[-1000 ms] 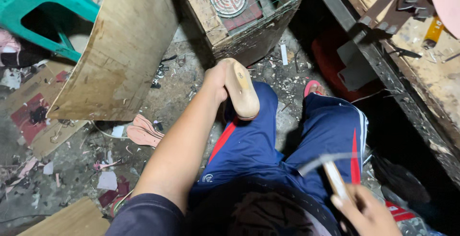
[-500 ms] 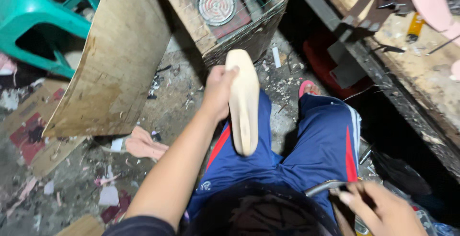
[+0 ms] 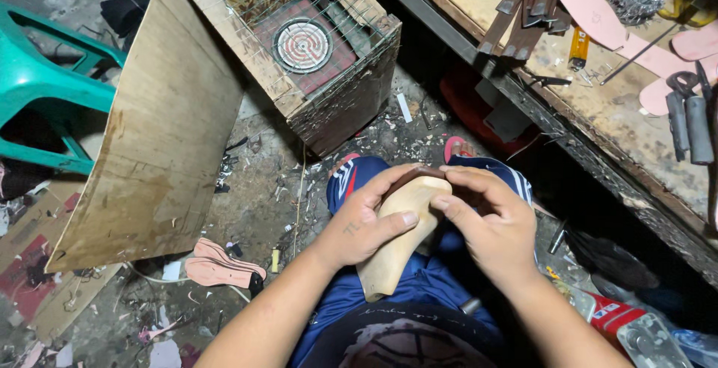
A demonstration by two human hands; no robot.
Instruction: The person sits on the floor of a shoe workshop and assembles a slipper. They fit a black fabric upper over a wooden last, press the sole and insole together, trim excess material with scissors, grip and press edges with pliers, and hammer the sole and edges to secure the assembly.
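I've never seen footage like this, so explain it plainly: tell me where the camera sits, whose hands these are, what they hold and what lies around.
The camera sits on a person's head and looks down at their lap. Both bare hands hold a pale wooden shoe form: the left hand grips its side, while the right hand pinches its top end. On the littered floor ahead stand a wooden crate with a round coil inside and a leaning board. To the right, a workbench carries pink sole cut-outs and pliers.
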